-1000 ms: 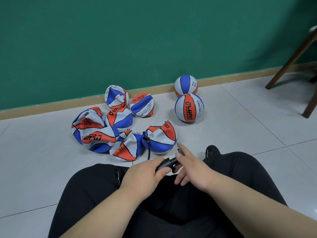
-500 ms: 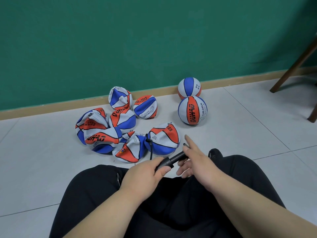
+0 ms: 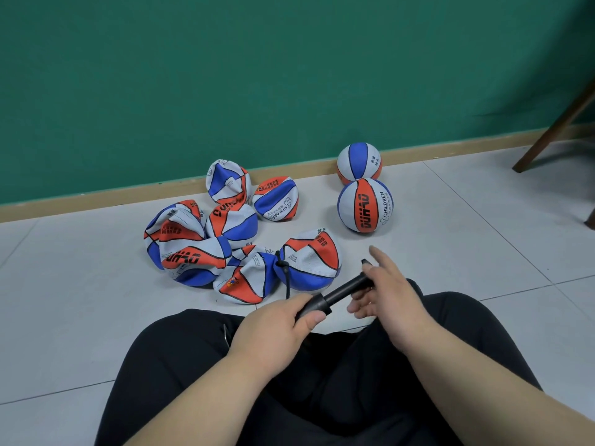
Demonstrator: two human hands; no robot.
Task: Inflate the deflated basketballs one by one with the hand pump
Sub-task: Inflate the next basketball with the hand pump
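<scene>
1. While the left hand (image 3: 277, 323) curls its fingers round the slim black plastic hand pump (image 3: 341, 292) at lower centre, the right hand (image 3: 386, 300) grips its far end, forefinger straight.
2. Crumpled red-white-blue deflated basketballs (image 3: 193, 252) lie just above, centre-left.

Right hand (image 3: 383, 294) drew hand pump (image 3: 341, 292) handle outward from left hand (image 3: 273, 326); rod longer.

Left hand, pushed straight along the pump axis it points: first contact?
The right hand, whose fingers curl round the far end of the hand pump that the left hand holds. Past that, only floor seems to lie on the line, though depth is unclear.
</scene>
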